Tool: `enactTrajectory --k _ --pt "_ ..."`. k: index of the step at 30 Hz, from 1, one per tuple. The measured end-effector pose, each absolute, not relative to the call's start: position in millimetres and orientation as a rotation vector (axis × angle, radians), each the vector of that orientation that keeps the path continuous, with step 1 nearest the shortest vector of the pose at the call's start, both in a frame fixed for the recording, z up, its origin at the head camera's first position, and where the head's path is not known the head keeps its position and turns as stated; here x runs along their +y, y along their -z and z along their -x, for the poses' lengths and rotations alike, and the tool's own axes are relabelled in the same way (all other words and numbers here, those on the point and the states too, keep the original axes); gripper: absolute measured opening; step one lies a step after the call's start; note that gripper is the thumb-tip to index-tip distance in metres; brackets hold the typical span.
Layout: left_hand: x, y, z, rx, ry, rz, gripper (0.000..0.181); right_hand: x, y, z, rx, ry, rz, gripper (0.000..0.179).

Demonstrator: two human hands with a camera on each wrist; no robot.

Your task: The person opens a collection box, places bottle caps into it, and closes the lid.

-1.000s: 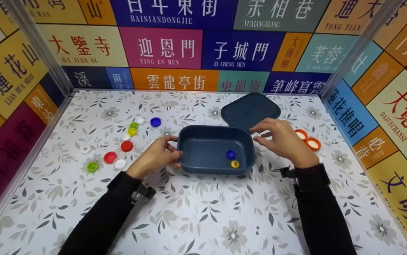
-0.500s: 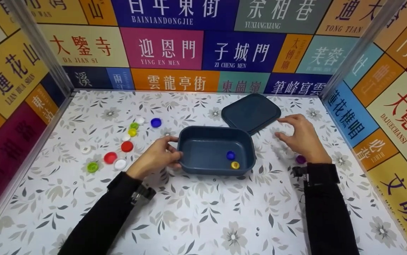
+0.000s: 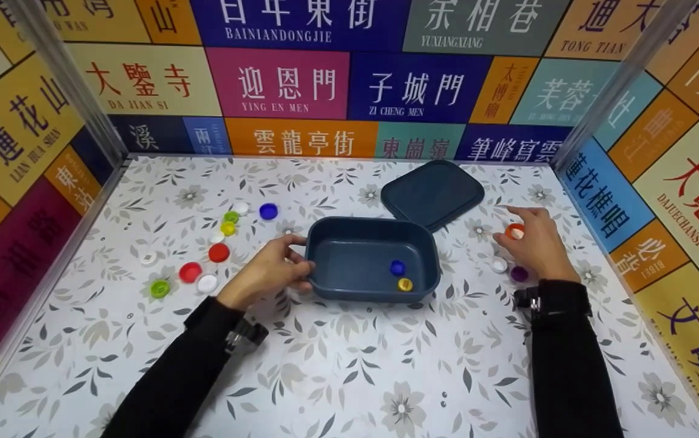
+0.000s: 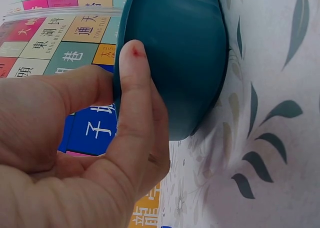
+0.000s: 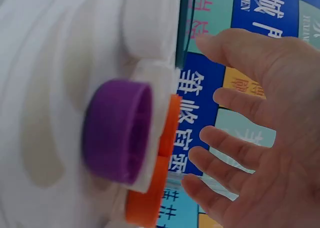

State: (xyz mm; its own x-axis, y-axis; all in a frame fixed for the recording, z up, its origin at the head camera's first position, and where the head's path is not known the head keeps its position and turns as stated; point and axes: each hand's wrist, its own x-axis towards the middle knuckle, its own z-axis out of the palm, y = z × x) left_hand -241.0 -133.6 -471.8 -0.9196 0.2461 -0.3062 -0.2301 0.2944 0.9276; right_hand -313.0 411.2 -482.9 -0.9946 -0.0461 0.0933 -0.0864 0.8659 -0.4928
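Observation:
My left hand (image 3: 270, 267) grips the left end of a dark blue plastic box (image 3: 349, 252), its wall (image 4: 175, 53) pinched between thumb and fingers in the left wrist view. A small blue bottle cap (image 3: 397, 267) and a yellow cap (image 3: 405, 284) lie inside, toward the right end. My right hand (image 3: 538, 246) hovers right of the box with fingers spread and nothing held. Around it lie an orange-rimmed cap (image 3: 514, 232), a white cap (image 3: 499, 264) and a purple cap (image 3: 519, 274). The right wrist view shows the purple cap (image 5: 117, 130) close up, with orange caps (image 5: 147, 193) behind.
The box's dark blue lid (image 3: 433, 193) lies flat behind it. Left of the box are scattered several caps, among them a red cap (image 3: 218, 252), a green cap (image 3: 159, 288) and a blue cap (image 3: 268, 211). Printed panels (image 3: 288, 82) wall in the flowered tabletop (image 3: 337, 371).
My right hand has moved from the box's right rim out to the right, over the caps there, its fingers spreading. My left hand has kept hold of the box.

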Motion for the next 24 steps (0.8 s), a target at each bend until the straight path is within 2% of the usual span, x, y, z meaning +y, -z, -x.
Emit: enactTrajectory --k 6,14,24 --pt "-133.7 470.8 239.4 2.164 -1.666 0.006 0.066 421.0 491.2 317.2 -3.0 -0.776 -0.067 0.077" --pt "-134.5 470.6 240.2 2.163 -1.651 0.013 0.065 422.5 488.1 317.1 -3.034 -0.829 -0.048 0.063" --pt "-133.3 468.7 242.0 2.16 -1.637 0.016 0.063 420.3 485.1 318.0 -3.053 -0.835 -0.002 0.059"
